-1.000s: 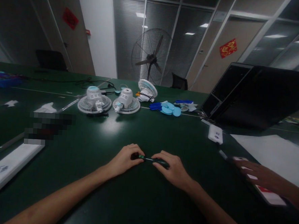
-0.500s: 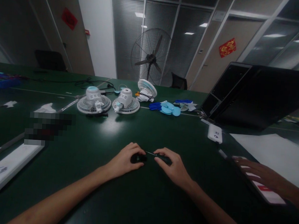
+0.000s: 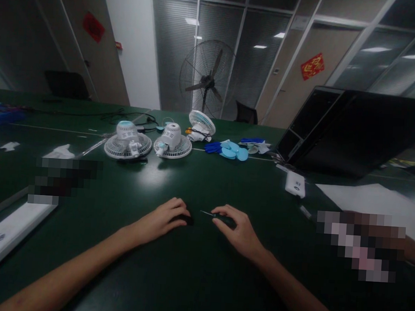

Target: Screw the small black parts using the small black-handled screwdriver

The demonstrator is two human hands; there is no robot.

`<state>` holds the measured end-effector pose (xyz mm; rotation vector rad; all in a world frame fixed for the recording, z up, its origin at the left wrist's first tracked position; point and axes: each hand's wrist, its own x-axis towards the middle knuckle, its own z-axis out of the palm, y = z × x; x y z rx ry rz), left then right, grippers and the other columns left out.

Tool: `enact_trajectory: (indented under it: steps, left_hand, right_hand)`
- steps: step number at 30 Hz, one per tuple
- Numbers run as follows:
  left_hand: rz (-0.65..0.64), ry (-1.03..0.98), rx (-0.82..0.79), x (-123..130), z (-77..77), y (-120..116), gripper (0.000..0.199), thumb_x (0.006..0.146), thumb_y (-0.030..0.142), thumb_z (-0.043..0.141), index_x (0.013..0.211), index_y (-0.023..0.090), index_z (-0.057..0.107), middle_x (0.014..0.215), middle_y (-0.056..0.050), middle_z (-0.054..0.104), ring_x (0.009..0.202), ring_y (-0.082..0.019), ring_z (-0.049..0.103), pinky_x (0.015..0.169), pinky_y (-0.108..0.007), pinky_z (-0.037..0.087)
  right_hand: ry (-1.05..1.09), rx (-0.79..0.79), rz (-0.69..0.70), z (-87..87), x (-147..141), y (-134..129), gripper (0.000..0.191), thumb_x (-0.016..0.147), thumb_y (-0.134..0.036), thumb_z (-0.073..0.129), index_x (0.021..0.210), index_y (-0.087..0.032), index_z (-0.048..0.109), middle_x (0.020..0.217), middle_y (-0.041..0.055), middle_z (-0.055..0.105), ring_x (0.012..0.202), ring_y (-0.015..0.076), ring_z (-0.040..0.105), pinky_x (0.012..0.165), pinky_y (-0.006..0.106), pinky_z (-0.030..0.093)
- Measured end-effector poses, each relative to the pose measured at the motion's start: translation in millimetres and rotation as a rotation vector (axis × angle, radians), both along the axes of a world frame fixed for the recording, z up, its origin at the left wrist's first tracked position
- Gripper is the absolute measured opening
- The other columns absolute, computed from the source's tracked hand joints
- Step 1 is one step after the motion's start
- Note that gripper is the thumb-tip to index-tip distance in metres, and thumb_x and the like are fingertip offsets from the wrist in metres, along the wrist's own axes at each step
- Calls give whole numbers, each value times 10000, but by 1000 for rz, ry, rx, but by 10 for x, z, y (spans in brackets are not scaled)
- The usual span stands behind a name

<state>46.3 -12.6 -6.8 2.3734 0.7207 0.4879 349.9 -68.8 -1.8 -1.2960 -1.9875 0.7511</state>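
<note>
1. I see a dark green table (image 3: 172, 275) with a glossy glare.
2. Beyond its far edge, I see a white wall (image 3: 130, 43) left of glass panes with blinds (image 3: 174, 45).
3. Doors on the left (image 3: 101, 60) and right (image 3: 302, 95) bear red decorations.
4. Bright light panels reflect in the dim glass.

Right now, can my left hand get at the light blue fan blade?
Probably, with a stretch: I see nothing standing between the left hand and the fan blade, and the right hand, holding a screwdriver, is off to one side. A dark object at the left fingers may need releasing.
</note>
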Motion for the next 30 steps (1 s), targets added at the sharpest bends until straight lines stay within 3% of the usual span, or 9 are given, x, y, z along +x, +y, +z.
enact_trajectory:
  steps: [5, 9, 12, 17, 20, 24, 30]
  left_hand:
    - [92, 14, 27, -578, -51, 497, 290, 1067, 395, 487, 1254, 263, 665, 1243, -76, 597, 1129, -229, 594, 993, -372, 496]
    - [391, 62, 95, -1255, -122, 956, 409, 1005, 549, 524, 1185, 233, 711, 1204, -95, 629, 1060, -264, 634, 927, -379, 523]
    - [574, 82, 128, -1595, -171, 1128, 561, 917, 693, 552, 1158, 222, 739, 1169, -108, 664, 1037, -291, 657, 917, -386, 531]
    - [726, 100, 135, -1742, -191, 1104, 755, 786, 799, 617, 1242, 205, 715, 1194, -136, 692, 1024, -310, 672, 868, -374, 546]
    - [825, 141, 122, -1810, -159, 1037, 780, 702, 821, 677, 1151, 188, 751, 1140, -141, 718, 967, -313, 691, 805, -359, 554]
    - [787, 162, 140, -1914, -136, 999, 666, 769, 804, 612, 978, 199, 799, 1048, -117, 741, 889, -294, 706, 790, -361, 547]
    - [760, 176, 168, -1966, -184, 1041, 561, 835, 707, 583, 971, 198, 776, 1072, -121, 756, 928, -302, 706, 838, -370, 544]
  right_hand:
    - [24, -32, 9, 6, 21, 1, 203, 1027, -335, 629, 1203, -255, 693, 1111, 45, 692, 998, 218, 662, 866, 360, 541]
    - [37, -27, 13, 20, 20, -11, 196, 1027, -318, 634, 1202, -251, 691, 1095, 38, 690, 982, 210, 661, 858, 355, 542]
    - [34, -37, 20, 23, 16, -21, 198, 1033, -322, 628, 1208, -251, 688, 1107, 41, 689, 1004, 217, 658, 877, 367, 543]
    - [19, -45, 21, 20, 25, -21, 200, 1040, -320, 619, 1215, -251, 686, 1116, 48, 684, 1011, 222, 658, 886, 381, 547]
    - [38, -65, 29, 23, 30, -17, 204, 1043, -319, 615, 1223, -250, 681, 1131, 46, 679, 1006, 214, 657, 875, 367, 553]
    - [31, -53, 28, 32, 24, -20, 190, 1037, -317, 625, 1205, -253, 690, 1105, 37, 681, 993, 211, 654, 864, 361, 546]
    - [19, -40, 14, 19, 18, -23, 205, 1037, -328, 628, 1214, -246, 690, 1117, 46, 682, 1015, 216, 652, 876, 371, 548]
